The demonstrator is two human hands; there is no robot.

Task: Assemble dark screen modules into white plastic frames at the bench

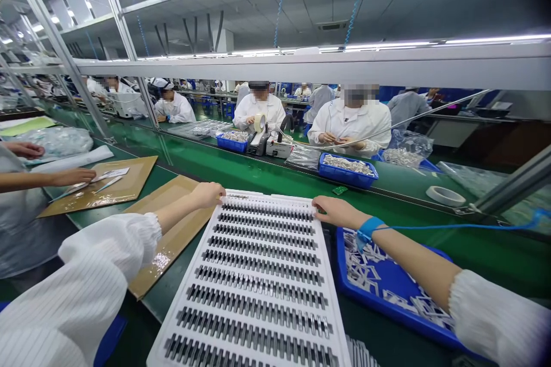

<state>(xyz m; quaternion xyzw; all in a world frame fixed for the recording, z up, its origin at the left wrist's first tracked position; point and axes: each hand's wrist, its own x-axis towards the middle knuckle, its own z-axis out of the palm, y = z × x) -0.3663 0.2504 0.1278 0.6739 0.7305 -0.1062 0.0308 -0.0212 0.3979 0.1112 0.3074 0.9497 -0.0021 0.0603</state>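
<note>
Centrally, a white tray (253, 281) lies lengthwise on a green belt (434, 258), its far end at the person's hands and its near end running out of view. Dark, narrow pieces (258, 292) fill its crosswise rows; every row in view appears occupied, with no bare row evident, though the pieces are too small to identify. Left hand (206, 195) and right hand (336, 211) lie at the tray's far corners, fingers together and extended, neither spread wide; whether they grip the rim cannot be told. A blue wrist strap (368, 229) circles the right wrist, its cord (451, 227) trailing rightward. Just right of the tray, a blue bin (342, 269) holds loose silvery parts (374, 275), apparently left to handle. Beneath the tray's left edge lies a cardboard sheet (172, 258) bearing small bright bits (161, 261). Farther left, a co-worker's hand (73, 176) reaches over a second cardboard sheet (99, 189) with slender metal tools (107, 184). Across the belt, co-workers in white coats (348, 126) sit behind a further blue bin (348, 172) and a tape roll (445, 196)
</note>
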